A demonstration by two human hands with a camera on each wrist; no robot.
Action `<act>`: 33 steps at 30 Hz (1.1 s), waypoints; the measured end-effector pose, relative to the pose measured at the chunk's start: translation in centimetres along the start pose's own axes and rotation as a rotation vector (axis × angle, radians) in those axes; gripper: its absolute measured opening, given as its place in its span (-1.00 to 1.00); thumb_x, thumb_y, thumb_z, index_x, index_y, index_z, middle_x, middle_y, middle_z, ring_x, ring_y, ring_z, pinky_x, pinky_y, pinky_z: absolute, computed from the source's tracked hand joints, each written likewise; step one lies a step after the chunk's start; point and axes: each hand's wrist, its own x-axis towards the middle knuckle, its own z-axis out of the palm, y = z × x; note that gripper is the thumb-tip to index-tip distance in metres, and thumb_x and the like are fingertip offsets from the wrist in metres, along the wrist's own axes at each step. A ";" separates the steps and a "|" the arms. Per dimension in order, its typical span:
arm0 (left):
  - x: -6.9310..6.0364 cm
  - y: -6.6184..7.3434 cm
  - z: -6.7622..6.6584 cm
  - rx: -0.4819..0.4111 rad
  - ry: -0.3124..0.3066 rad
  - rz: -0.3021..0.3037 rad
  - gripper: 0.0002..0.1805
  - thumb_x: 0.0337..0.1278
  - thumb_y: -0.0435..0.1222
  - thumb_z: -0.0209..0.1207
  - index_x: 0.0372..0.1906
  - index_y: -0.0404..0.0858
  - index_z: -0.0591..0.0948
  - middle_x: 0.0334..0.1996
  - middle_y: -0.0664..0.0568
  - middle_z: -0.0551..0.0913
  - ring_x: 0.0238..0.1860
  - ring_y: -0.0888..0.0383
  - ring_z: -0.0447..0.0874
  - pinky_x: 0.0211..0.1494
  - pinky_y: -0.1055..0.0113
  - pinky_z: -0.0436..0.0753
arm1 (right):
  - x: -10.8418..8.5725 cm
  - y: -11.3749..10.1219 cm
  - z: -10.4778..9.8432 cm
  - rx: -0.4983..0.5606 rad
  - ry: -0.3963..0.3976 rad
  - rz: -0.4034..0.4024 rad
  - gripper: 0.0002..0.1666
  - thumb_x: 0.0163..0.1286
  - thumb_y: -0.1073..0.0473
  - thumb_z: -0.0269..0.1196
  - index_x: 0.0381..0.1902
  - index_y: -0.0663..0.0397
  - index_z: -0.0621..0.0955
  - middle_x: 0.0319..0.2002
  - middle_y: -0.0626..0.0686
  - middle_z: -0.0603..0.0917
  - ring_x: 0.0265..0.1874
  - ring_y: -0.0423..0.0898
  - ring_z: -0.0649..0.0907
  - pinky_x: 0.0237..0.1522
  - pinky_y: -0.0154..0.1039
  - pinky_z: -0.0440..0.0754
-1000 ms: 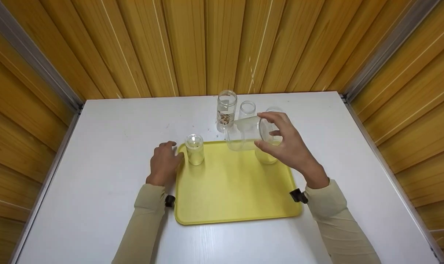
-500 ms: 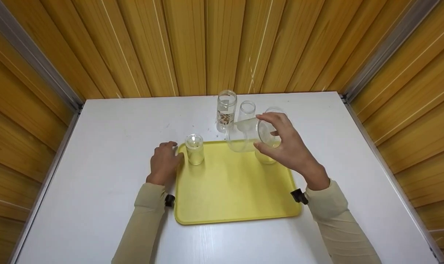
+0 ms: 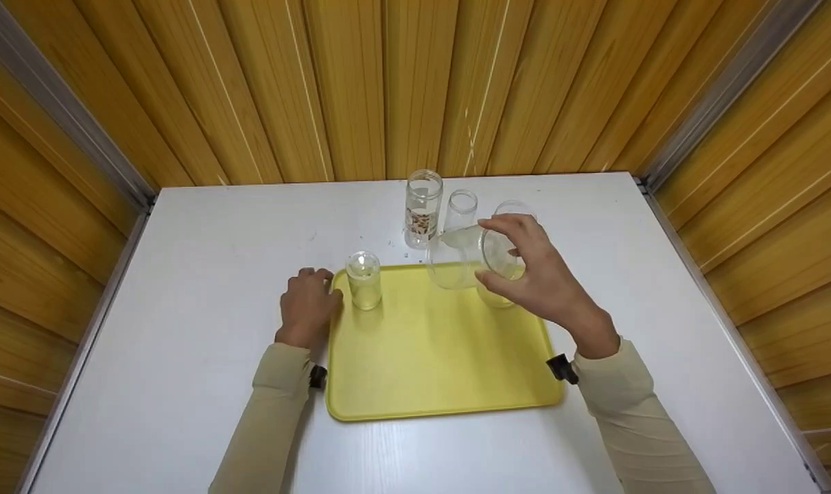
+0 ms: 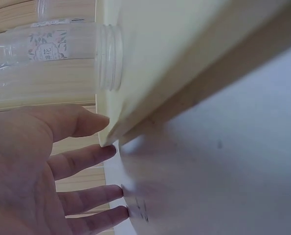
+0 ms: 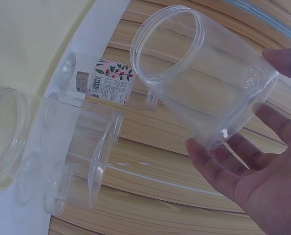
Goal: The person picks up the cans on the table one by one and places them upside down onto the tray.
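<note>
My right hand [image 3: 549, 281] holds a wide clear plastic jar [image 3: 460, 254] above the tray, fingertips and thumb round its base end. The jar lies tilted; its threaded mouth [image 5: 199, 29] faces away from the palm, and nothing shows inside. My left hand [image 3: 309, 307] rests at the far left corner of the yellow tray [image 3: 442, 363], thumb at the rim and fingertips touching the table. Beside it a narrow clear jar [image 3: 365, 285] stands mouth down on the tray. Another wide clear jar [image 5: 23, 132] stands mouth down at the tray's right, partly hidden by the held one.
Behind the tray stand a tall clear jar with a printed label [image 3: 420, 223], a small clear jar [image 3: 462, 206] and a wider clear jar [image 3: 515, 206], partly behind my right hand. Wood-patterned panels [image 3: 415, 89] border the white table [image 3: 250, 226] at back and sides.
The jar in my right hand has dipped slightly toward the tray and its mouth end points a little lower. My left hand has stayed by the tray corner.
</note>
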 end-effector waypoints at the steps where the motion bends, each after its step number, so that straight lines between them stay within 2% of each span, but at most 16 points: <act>1: 0.0 0.0 0.0 0.001 0.000 -0.002 -0.59 0.34 -0.26 0.21 0.14 -0.42 0.72 0.17 -0.41 0.62 0.13 -0.41 0.61 -0.03 -0.32 0.65 | 0.0 0.0 0.0 -0.008 -0.003 -0.001 -0.18 0.30 0.25 0.52 0.49 0.08 0.50 0.40 0.20 0.41 0.39 0.06 0.40 0.12 0.11 0.55; 7: 0.2 -0.2 0.1 0.019 -0.004 -0.007 -0.60 0.31 -0.27 0.22 0.14 -0.40 0.72 0.20 -0.39 0.62 0.16 -0.40 0.60 0.01 -0.33 0.64 | -0.1 -0.2 0.0 -0.041 -0.017 0.003 -0.18 0.29 0.23 0.52 0.49 0.09 0.50 0.40 0.23 0.41 0.40 0.11 0.40 0.14 0.19 0.56; 11: 0.2 -0.1 0.1 0.027 -0.009 -0.009 -0.61 0.29 -0.28 0.22 0.13 -0.39 0.73 0.20 -0.39 0.62 0.16 -0.39 0.60 0.03 -0.31 0.64 | -0.1 -0.4 -0.1 -0.063 -0.022 0.003 -0.18 0.28 0.21 0.53 0.47 0.09 0.51 0.40 0.23 0.41 0.39 0.13 0.40 0.14 0.16 0.56; 14: 0.3 -0.1 0.1 0.032 -0.009 -0.009 -0.60 0.28 -0.29 0.23 0.14 -0.39 0.72 0.19 -0.40 0.62 0.14 -0.38 0.61 0.03 -0.29 0.65 | -0.2 -0.5 -0.1 -0.087 -0.027 0.000 -0.19 0.28 0.19 0.53 0.47 0.08 0.52 0.39 0.22 0.42 0.38 0.14 0.41 0.18 0.13 0.54; 21: 0.2 -0.1 0.1 0.038 0.005 0.005 -0.62 0.27 -0.29 0.24 0.11 -0.39 0.73 0.16 -0.39 0.64 0.10 -0.38 0.64 -0.03 -0.28 0.67 | -0.3 -0.8 -0.1 -0.124 -0.053 0.008 -0.19 0.28 0.16 0.54 0.46 0.07 0.53 0.38 0.20 0.44 0.38 0.15 0.41 0.27 0.20 0.50; 33: 0.2 -0.2 0.1 0.056 0.003 0.009 -0.62 0.29 -0.29 0.24 0.13 -0.39 0.72 0.16 -0.39 0.63 0.12 -0.41 0.61 -0.02 -0.30 0.66 | -0.4 -1.1 -0.4 -0.175 -0.094 0.013 -0.20 0.26 0.13 0.55 0.44 0.04 0.55 0.35 0.20 0.46 0.36 0.18 0.44 0.21 0.20 0.54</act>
